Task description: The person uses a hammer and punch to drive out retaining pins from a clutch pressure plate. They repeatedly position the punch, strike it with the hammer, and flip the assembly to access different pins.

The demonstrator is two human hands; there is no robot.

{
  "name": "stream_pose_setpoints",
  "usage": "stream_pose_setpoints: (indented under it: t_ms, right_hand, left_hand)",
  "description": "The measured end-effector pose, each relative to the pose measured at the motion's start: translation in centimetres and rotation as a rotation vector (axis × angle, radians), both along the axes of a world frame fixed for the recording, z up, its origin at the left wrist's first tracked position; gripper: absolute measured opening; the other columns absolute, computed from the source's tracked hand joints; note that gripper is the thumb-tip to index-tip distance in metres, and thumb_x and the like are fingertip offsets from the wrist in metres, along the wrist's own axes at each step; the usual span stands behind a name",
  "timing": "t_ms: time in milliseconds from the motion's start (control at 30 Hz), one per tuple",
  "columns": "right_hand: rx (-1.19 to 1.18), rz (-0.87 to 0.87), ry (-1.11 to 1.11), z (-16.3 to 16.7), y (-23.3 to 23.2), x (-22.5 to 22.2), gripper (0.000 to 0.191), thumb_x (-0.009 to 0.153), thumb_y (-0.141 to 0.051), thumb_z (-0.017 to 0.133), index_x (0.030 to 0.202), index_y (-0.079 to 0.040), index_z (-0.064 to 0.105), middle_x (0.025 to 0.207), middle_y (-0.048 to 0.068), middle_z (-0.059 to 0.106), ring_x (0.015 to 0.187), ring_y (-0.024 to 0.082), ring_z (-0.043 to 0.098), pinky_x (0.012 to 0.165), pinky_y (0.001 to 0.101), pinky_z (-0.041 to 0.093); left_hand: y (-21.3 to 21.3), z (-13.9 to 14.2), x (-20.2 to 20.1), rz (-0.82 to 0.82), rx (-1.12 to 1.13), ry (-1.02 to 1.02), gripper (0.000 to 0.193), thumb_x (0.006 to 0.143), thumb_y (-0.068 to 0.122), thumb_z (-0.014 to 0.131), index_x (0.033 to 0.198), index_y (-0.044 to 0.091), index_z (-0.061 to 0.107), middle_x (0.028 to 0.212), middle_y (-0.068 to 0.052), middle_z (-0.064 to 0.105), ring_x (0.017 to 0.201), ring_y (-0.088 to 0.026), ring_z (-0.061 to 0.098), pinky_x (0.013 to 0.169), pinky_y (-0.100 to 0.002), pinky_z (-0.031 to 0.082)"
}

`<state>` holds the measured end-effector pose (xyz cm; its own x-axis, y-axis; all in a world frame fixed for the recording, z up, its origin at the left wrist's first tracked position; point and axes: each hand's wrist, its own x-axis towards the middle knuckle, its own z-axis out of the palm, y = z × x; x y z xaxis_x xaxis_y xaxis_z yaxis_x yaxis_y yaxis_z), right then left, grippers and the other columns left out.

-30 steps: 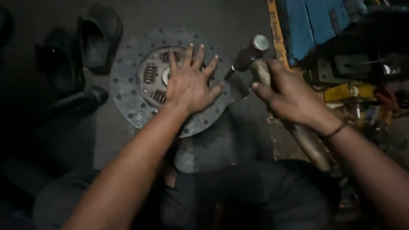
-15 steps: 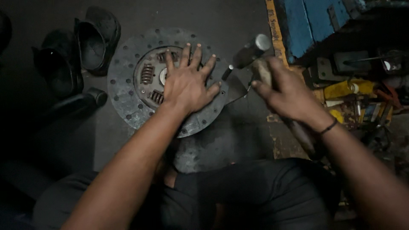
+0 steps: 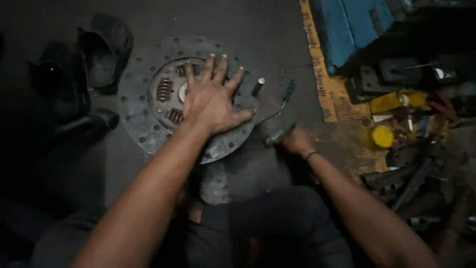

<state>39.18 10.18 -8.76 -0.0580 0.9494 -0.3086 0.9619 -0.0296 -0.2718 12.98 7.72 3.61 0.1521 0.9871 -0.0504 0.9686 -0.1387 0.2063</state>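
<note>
The left hand (image 3: 213, 101) covers the middle of the round metal disc (image 3: 144, 104), hiding its hub. The right hand (image 3: 297, 141) is blurred, and its grip on the hammer (image 3: 274, 136) cannot be made out. The tools (image 3: 411, 183) at right are too dark to identify.

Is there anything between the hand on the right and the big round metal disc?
Yes. A short metal pin stands at the disc's edge, and a green-handled screwdriver lies on the floor, both between the right hand and the disc. The left hand already lies flat on it.
</note>
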Motion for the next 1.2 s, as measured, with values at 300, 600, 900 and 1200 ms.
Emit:
stream_pose_setpoints:
  t_ms: [300, 600, 900, 1200]
  right_hand:
    - [0.695, 0.475, 0.564, 12.4, -0.3, -6.2, 0.024, 0.105, -0.018, 0.071, 0.117, 0.001, 0.062, 0.102, 0.017, 0.069, 0.088, 0.031, 0.071, 0.072, 0.0406, 0.055]
    - [0.784, 0.41, 0.567, 10.4, -0.8, -7.3, 0.011, 0.104, -0.008, 0.067, 0.11, 0.001, 0.065, 0.099, 0.016, 0.065, 0.087, 0.033, 0.068, 0.071, 0.0432, 0.052]
    - [0.761, 0.395, 0.702, 10.2, -0.4, -7.2, 0.009, 0.103, 0.002, 0.061, 0.111, 0.004, 0.065, 0.102, 0.018, 0.066, 0.094, 0.031, 0.071, 0.079, 0.0403, 0.055]
    - [0.787, 0.381, 0.683, 9.8, -0.7, -7.6, 0.009, 0.103, 0.002, 0.062, 0.111, 0.002, 0.066, 0.101, 0.017, 0.066, 0.093, 0.031, 0.07, 0.079, 0.0405, 0.056]
  left_hand:
    - [0.0, -0.6, -0.2, -0.015, 0.029, 0.041, 0.102, 0.072, 0.075, 0.064, 0.156, 0.026, 0.035, 0.165, -0.015, 0.02, 0.152, -0.037, 0.012, 0.115, -0.071, 0.001]
    - [0.1, -0.3, 0.0, -0.007, -0.009, 0.067, 0.103, 0.073, 0.075, 0.064, 0.158, 0.027, 0.032, 0.166, -0.014, 0.019, 0.153, -0.035, 0.011, 0.117, -0.07, 0.002]
    - [0.0, 0.0, 0.3, 0.013, 0.006, 0.056, 0.102, 0.073, 0.075, 0.065, 0.157, 0.027, 0.033, 0.166, -0.015, 0.02, 0.153, -0.036, 0.013, 0.116, -0.07, 0.003]
    - [0.2, 0.3, 0.3, 0.004, -0.033, 0.068, 0.104, 0.073, 0.078, 0.064, 0.157, 0.027, 0.032, 0.166, -0.014, 0.019, 0.154, -0.034, 0.012, 0.117, -0.07, 0.003]
